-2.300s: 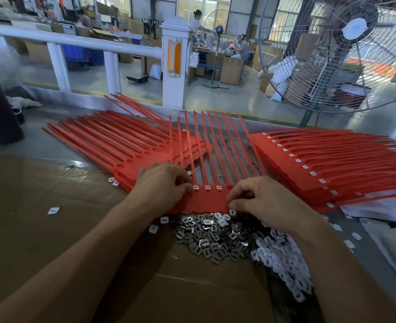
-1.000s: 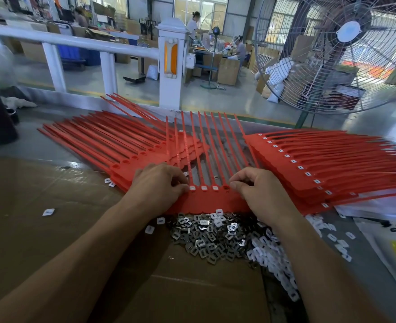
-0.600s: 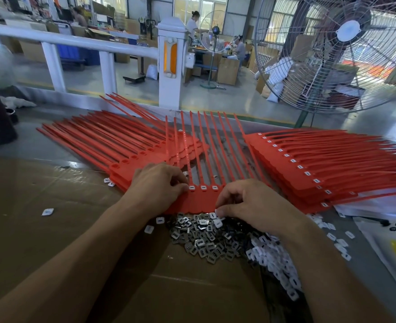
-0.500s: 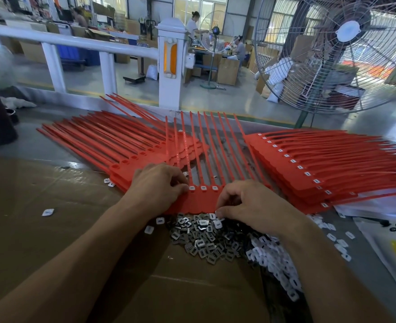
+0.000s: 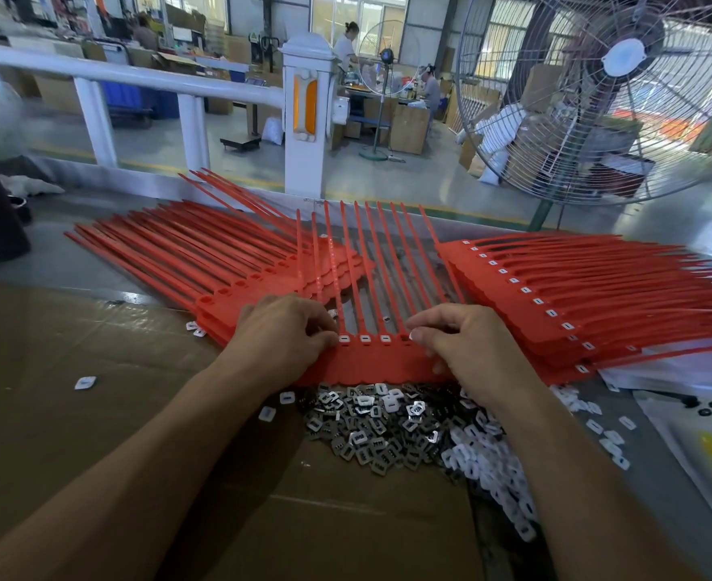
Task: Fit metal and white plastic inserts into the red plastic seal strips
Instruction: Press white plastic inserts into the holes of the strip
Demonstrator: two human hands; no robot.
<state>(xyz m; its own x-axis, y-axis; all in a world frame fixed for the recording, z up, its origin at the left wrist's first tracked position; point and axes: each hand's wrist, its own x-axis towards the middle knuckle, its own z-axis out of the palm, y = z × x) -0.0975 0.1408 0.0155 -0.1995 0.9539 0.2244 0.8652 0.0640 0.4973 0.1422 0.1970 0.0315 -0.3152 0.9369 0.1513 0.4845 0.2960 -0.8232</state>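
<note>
Risen from the insert pile (image 5: 387, 425), right hand (image 5: 467, 350) pinches an insert onto the red seal strip (image 5: 371, 362); left hand (image 5: 287, 333), fingers curled, presses the strip.

Bright daylight from the far windows (image 5: 358, 10), glare on the glossy desk (image 5: 94, 295) at its left edge, soft shadows under both forearms, wide-angle bending of the railing (image 5: 115, 73), motion blur on the right-hand red strips (image 5: 639, 295), sharp centre.
</note>
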